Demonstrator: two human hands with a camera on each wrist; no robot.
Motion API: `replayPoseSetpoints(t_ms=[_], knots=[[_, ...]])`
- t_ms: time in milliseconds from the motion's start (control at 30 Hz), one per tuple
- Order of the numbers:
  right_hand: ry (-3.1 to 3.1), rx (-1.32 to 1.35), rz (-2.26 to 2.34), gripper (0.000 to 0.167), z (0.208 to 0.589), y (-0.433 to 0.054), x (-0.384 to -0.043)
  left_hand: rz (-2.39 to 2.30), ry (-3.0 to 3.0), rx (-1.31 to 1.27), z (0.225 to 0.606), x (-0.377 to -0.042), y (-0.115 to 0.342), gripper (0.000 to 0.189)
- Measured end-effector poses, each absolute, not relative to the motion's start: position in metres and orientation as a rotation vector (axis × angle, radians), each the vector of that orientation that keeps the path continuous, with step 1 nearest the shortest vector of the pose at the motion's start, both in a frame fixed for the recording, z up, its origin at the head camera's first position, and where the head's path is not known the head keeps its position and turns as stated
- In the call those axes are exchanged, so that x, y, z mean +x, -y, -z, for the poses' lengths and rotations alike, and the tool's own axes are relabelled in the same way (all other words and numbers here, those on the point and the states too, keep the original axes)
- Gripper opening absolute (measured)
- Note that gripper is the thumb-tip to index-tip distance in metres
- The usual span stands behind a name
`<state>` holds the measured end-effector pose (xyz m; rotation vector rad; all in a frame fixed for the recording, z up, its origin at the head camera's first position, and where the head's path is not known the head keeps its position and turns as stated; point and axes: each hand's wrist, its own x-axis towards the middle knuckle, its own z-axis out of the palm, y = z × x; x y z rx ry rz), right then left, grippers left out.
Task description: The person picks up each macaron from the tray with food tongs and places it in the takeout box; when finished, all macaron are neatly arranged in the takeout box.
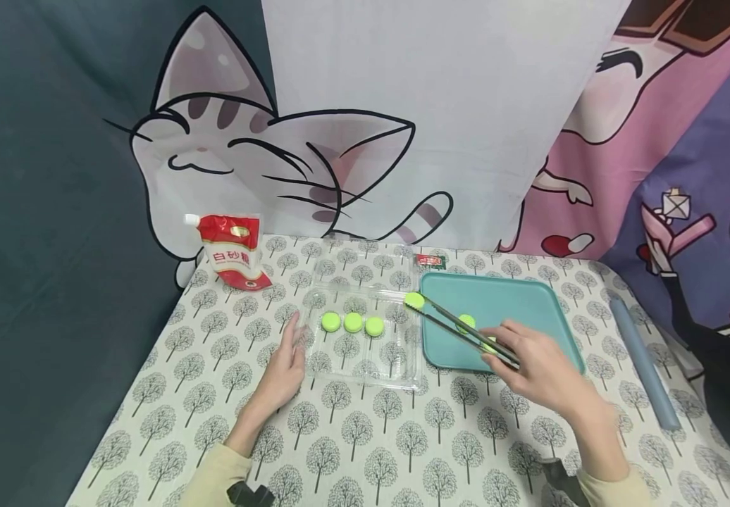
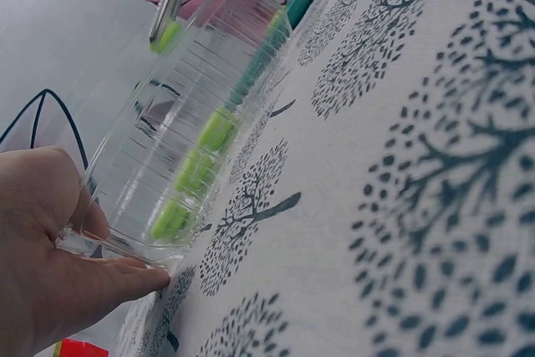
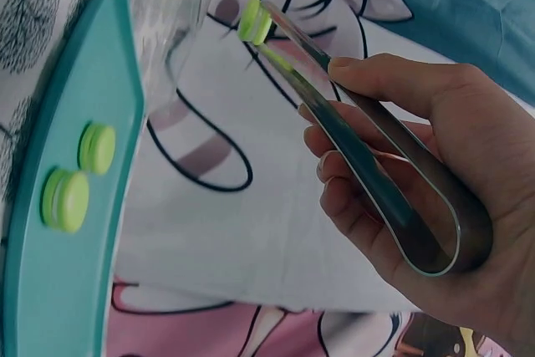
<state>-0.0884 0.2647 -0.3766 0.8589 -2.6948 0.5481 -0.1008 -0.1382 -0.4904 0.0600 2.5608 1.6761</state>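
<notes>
My right hand (image 1: 533, 362) grips metal tongs (image 3: 368, 148), whose tips pinch a green macaron (image 3: 255, 21). In the head view that macaron overlaps the right rim of a clear plastic box (image 1: 346, 366), close to the tray's left edge. My left hand (image 1: 285, 362) holds the box's left wall, thumb on the near side in the left wrist view. Inside the box, several green macarons (image 1: 353, 322) sit in a row. Two more macarons (image 3: 65, 200) rest on the teal tray (image 1: 511, 296), partly behind the tongs in the head view.
The box's clear lid (image 1: 365, 266) lies open toward the back. A red and white pouch (image 1: 233, 250) stands at the back left. Behind the tray's left corner is a small red and green packet (image 1: 431, 262). A blue-grey bar (image 1: 644, 362) lies along the right edge.
</notes>
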Motion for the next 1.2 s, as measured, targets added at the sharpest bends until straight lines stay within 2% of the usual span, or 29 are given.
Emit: replayPoseSetpoints(t_ms=[433, 700, 1000, 1200], knots=[[2.842, 1.035, -0.489, 0.032, 0.379, -0.238, -0.101, -1.681, -2.560, 0.058, 0.489, -0.100, 0.138, 0.067], [2.939, 1.041, -0.449, 0.029, 0.373, -0.225, -0.110, -1.677, -2.566, 0.064, 0.489, -0.101, 0.138, 0.067], [3.006, 1.027, -0.275, 0.018, 0.354, -0.206, -0.113, -1.675, -2.567, 0.056, 0.489, -0.101, 0.138, 0.068], [3.063, 0.983, -0.245, 0.018, 0.351, -0.201, -0.114, -1.667, -2.577, 0.065, 0.490, -0.101, 0.138, 0.069]])
